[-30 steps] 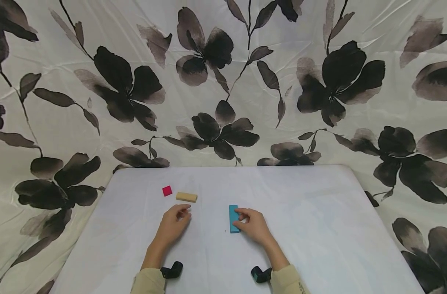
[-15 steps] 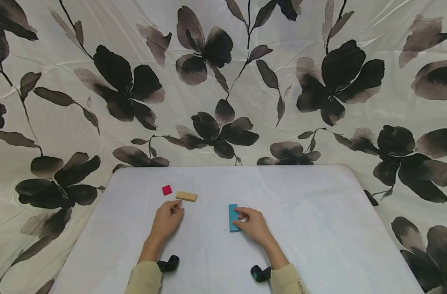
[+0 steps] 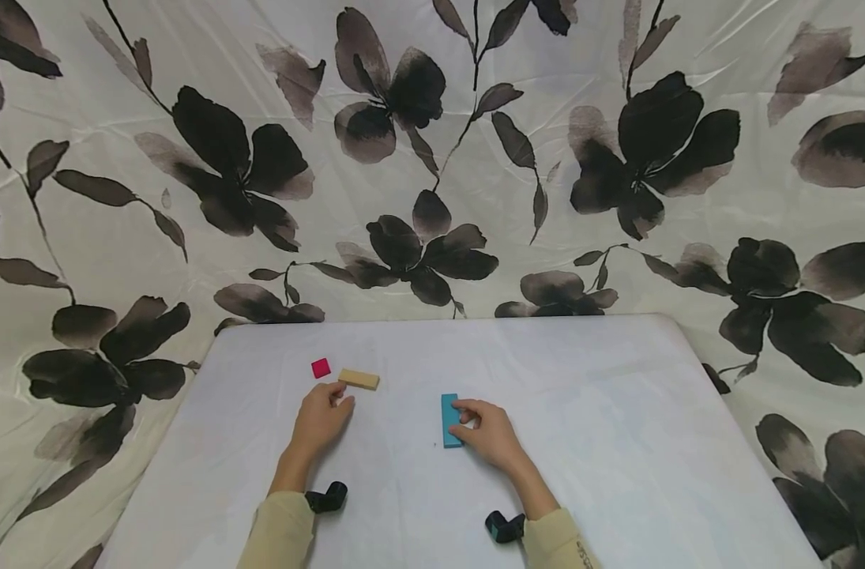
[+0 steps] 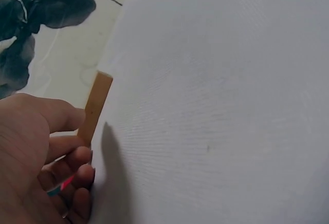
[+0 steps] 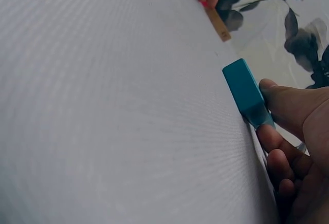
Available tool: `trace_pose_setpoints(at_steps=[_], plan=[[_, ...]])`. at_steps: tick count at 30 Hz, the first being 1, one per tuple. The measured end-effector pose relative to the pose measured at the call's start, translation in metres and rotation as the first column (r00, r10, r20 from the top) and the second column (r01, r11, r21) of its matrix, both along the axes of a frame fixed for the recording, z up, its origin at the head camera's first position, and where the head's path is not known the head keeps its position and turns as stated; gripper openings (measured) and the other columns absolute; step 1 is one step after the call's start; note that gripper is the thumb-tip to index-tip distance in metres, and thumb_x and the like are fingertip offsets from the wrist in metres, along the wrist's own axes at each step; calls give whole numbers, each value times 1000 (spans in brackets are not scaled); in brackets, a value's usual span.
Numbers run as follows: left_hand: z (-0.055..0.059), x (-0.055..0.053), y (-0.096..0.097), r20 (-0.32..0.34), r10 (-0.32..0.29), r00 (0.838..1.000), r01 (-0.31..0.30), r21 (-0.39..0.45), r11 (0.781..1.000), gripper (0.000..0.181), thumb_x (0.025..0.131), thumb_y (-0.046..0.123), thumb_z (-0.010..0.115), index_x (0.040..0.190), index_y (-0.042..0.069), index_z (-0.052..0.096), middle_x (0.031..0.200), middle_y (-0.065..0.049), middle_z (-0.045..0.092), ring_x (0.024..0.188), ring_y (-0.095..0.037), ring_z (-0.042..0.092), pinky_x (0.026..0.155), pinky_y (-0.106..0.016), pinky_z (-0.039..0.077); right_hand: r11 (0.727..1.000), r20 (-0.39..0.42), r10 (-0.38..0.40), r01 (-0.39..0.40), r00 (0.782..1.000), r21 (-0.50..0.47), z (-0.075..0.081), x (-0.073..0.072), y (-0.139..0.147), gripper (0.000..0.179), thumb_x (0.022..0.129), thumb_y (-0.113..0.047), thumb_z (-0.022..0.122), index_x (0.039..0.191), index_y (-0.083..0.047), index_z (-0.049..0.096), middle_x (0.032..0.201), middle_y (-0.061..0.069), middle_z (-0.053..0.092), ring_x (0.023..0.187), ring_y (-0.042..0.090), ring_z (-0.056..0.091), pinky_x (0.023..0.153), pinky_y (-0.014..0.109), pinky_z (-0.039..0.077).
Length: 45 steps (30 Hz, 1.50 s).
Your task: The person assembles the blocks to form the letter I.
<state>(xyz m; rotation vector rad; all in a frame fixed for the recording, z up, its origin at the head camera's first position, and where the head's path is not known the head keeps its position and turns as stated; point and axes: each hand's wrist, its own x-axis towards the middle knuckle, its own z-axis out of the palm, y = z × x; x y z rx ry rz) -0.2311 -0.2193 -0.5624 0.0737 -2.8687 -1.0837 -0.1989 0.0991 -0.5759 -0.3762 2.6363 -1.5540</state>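
A blue rectangular block (image 3: 449, 423) lies lengthwise on the white table in the head view. My right hand (image 3: 496, 438) holds it by its right side with thumb and forefinger; in the right wrist view that thumb lies against the block's (image 5: 239, 85) edge. Over to the left, my left hand (image 3: 321, 423) has thumb and forefinger apart, the forefinger tip right at the near left end of a yellow wooden block (image 3: 361, 380). The left wrist view shows this wooden block (image 4: 96, 100) partly covered by the fingers. Just beyond is a small red block (image 3: 321, 367).
The white table (image 3: 617, 435) has its far edge against a cloth (image 3: 532, 174) printed with dark flowers. Both wrists wear black cameras, and the beige sleeves (image 3: 279, 529) reach over the table's near part.
My left hand has shifted left and slightly forward, from below the wooden block's middle to its left end. The right hand and the blocks stay in place; the head view shifts slightly.
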Motion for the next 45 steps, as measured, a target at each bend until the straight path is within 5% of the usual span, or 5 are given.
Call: trace_pose_setpoints(at_steps=[10, 22, 45], plan=[[3, -13, -1, 64, -15, 998, 15, -6, 1000, 56, 88, 24, 69, 132, -8, 53, 113, -19, 59, 92, -28, 51, 83, -46, 44, 1000, 4, -2, 2, 1000, 7, -1, -1, 1, 40, 86, -21, 76, 122, -8, 66, 86, -6, 61, 64, 11, 48, 57, 26, 42], [0, -34, -3, 126, -40, 991, 46, -46, 998, 84, 76, 43, 80, 137, -4, 45, 108, -14, 55, 94, -29, 51, 79, -45, 44, 1000, -6, -11, 11, 1000, 16, -4, -1, 0, 40, 85, -21, 77, 122, -9, 67, 85, -8, 60, 63, 11, 48, 56, 25, 41], [0, -43, 6, 106, 26, 994, -18, -76, 997, 86, 71, 49, 83, 134, 1, 48, 103, -11, 57, 87, -26, 53, 71, -41, 45, 1000, -9, -10, 10, 1000, 20, -2, 0, -1, 39, 85, -20, 76, 122, -9, 67, 86, -8, 60, 62, 10, 47, 57, 25, 42]])
